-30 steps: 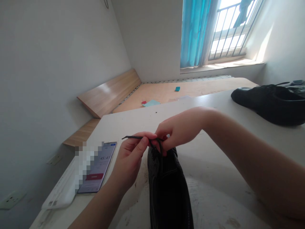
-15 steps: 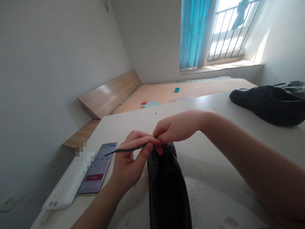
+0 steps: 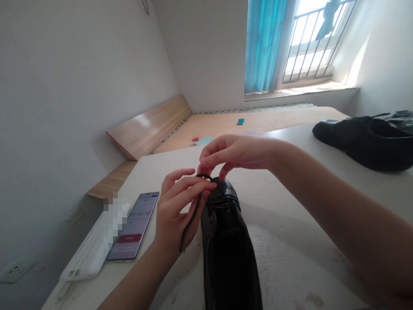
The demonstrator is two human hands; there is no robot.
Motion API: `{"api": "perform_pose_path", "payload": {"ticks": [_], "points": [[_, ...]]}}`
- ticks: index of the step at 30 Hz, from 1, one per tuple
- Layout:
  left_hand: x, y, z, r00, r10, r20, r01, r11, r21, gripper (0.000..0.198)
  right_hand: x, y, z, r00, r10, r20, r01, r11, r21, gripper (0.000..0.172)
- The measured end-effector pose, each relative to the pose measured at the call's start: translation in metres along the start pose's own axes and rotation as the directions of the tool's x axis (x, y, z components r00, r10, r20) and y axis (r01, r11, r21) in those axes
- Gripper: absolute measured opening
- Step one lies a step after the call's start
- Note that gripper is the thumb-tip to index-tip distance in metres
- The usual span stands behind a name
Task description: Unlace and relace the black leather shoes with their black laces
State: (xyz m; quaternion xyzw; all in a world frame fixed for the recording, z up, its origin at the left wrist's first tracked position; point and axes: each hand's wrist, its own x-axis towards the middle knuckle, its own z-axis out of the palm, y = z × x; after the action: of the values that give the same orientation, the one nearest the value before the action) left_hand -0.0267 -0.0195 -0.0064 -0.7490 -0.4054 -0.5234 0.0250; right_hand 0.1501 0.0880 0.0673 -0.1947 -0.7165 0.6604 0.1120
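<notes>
A black leather shoe (image 3: 230,258) stands on the white table with its toe pointing away and its opening towards me. A thin black shoelace (image 3: 196,212) arches above its lacing and trails down across my left hand (image 3: 180,200). The left fingers bend around the lace beside the lacing, the index finger raised apart; where they grip it is partly hidden. Above the toe, my right hand (image 3: 238,153) comes in from the right and pinches the lace between thumb and fingertips, its other fingers loosely curled.
A phone (image 3: 134,226) showing a timer lies left of the shoe, beside a white oblong device (image 3: 85,260) at the table's edge. Another black shoe (image 3: 364,142) rests at the far right. Beyond the table is a wooden board surface (image 3: 277,118) with small coloured pieces.
My right hand has lifted slightly up and left from the lacing with the lace. The lace's loose end, which pointed left, now hangs down over my left hand, whose fingers have spread somewhat.
</notes>
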Motion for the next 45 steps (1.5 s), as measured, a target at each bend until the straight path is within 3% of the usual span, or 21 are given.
{"api": "perform_pose_path", "payload": {"ticks": [8,11,13,16,19,21,23,25,27,28,29,31,33,34,36,39,42,45], "points": [[-0.001,-0.004,0.000,0.999,0.012,0.039,-0.011,1.000,-0.014,0.022,0.005,-0.001,0.010,0.990,-0.104,-0.096,0.110,0.992,0.068,0.015],[-0.001,-0.006,0.000,0.989,-0.136,0.057,0.144,0.975,-0.168,0.017,0.004,-0.002,0.008,0.992,-0.120,-0.039,0.126,0.968,0.217,0.016],[0.000,-0.007,0.000,0.949,-0.294,0.113,0.315,0.876,-0.366,0.030,0.003,-0.001,0.006,0.991,-0.130,0.019,0.119,0.950,0.289,0.018],[0.005,-0.007,-0.003,0.844,-0.439,0.310,0.532,0.603,-0.595,0.045,0.001,0.003,0.001,0.960,-0.223,0.171,0.160,0.934,0.318,0.021],[0.013,-0.009,-0.014,0.692,-0.416,0.589,0.720,0.459,-0.521,0.051,-0.005,0.007,-0.012,0.891,-0.234,0.389,0.159,0.963,0.217,0.022],[0.018,-0.012,-0.022,0.530,-0.360,0.768,0.806,0.496,-0.324,0.054,-0.012,0.007,-0.023,0.876,-0.109,0.469,0.090,0.994,0.063,0.023],[0.021,-0.017,-0.029,0.371,-0.372,0.851,0.808,0.581,-0.098,0.054,-0.018,0.007,-0.034,0.877,0.085,0.474,-0.042,0.994,-0.102,0.023],[0.021,-0.022,-0.033,0.296,-0.451,0.842,0.771,0.633,0.068,0.053,-0.023,0.006,-0.041,0.867,0.270,0.420,-0.183,0.954,-0.236,0.019],[0.018,-0.027,-0.033,0.297,-0.527,0.796,0.733,0.660,0.164,0.051,-0.026,0.005,-0.045,0.865,0.424,0.270,-0.312,0.874,-0.372,0.025],[0.015,-0.029,-0.031,0.324,-0.557,0.764,0.711,0.676,0.191,0.048,-0.027,0.005,-0.046,0.863,0.482,0.151,-0.374,0.811,-0.450,0.029],[0.013,-0.031,-0.029,0.373,-0.588,0.718,0.686,0.695,0.212,0.043,-0.027,0.004,-0.045,0.850,0.527,0.012,-0.440,0.722,-0.534,0.033],[0.009,-0.033,-0.026,0.530,-0.607,0.592,0.615,0.756,0.225,0.032,-0.026,0.003,-0.042,0.798,0.559,-0.226,-0.547,0.514,-0.661,0.038],[0.010,-0.032,-0.023,0.680,-0.541,0.495,0.524,0.831,0.188,0.031,-0.025,0.000,-0.035,0.780,0.550,-0.297,-0.556,0.391,-0.734,0.042],[0.011,-0.030,-0.023,0.722,-0.488,0.491,0.480,0.864,0.153,0.027,-0.024,-0.001,-0.030,0.797,0.539,-0.272,-0.522,0.389,-0.759,0.044],[0.015,-0.023,-0.024,0.729,-0.375,0.573,0.414,0.908,0.068,0.019,-0.022,-0.004,-0.018,0.844,0.516,-0.149,-0.422,0.465,-0.778,0.045],[0.018,-0.014,-0.025,0.647,-0.259,0.717,0.358,0.933,0.013,0.028,-0.019,-0.008,-0.003,0.871,0.491,0.015,-0.297,0.551,-0.780,0.040],[0.018,-0.011,-0.024,0.616,-0.225,0.755,0.343,0.939,0.000,0.034,-0.017,-0.011,0.006,0.890,0.454,0.042,-0.239,0.542,-0.806,0.031],[0.017,-0.011,-0.022,0.638,-0.214,0.740,0.366,0.929,-0.047,0.036,-0.015,-0.012,0.010,0.901,0.431,0.043,-0.222,0.544,-0.809,0.026]]}}
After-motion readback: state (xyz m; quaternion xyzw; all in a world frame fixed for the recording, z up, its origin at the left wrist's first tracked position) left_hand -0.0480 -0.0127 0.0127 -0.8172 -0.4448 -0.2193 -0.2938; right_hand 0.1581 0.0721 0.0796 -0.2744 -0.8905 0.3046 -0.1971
